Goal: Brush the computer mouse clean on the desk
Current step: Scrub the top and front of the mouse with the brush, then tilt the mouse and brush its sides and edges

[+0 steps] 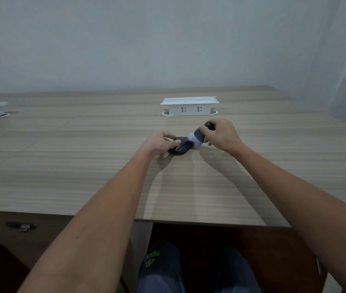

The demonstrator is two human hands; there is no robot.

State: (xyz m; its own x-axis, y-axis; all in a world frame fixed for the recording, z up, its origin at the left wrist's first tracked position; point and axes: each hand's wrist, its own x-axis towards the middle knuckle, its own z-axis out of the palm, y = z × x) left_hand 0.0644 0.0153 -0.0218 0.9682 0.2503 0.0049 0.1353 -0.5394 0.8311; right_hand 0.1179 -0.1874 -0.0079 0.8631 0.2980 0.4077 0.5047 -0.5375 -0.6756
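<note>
The left hand (pixel 161 142) has its fingers (pixel 169 136) curled around a black mouse (pixel 180 148) lying mid-table, and the right hand (pixel 220 134) grips a dark brush (pixel 198 137) whose pale bristles touch the mouse. The table (pixel 83 166) is striped grey-brown wood with a white socket box (pixel 189 106) behind, under a plain pale wall (pixel 168 39). Green letters on the trousers (pixel 159 269) read "SPORT".
</note>
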